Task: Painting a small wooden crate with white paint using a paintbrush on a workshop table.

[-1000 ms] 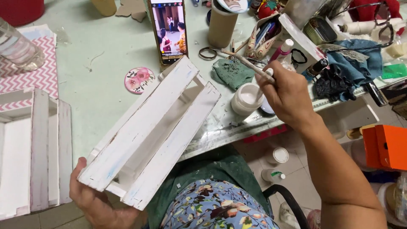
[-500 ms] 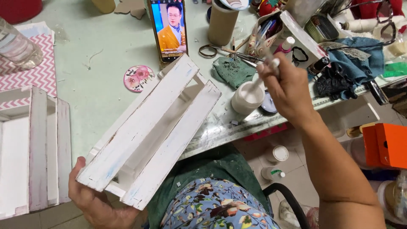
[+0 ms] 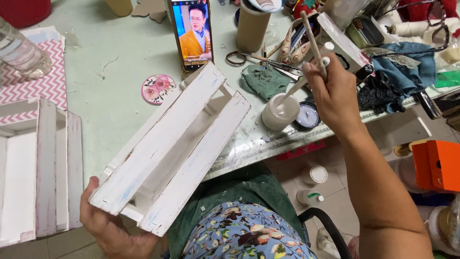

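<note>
My left hand grips the near end of a white-painted slatted wooden crate, holding it tilted with its far end resting on the pale green table. My right hand is closed on a paintbrush, handle pointing up. The brush tip dips into a small round jar of white paint standing near the table's edge. An open lid lies right beside the jar.
A second white crate sits at the left. A phone showing video stands propped at the back, with a floral coaster, a cardboard tube, a green rag and cluttered tools nearby. An orange box is below right.
My right hand has swung the brush from lying flat to upright and lowered its tip into the paint jar. The crate and my left hand have stayed put.
</note>
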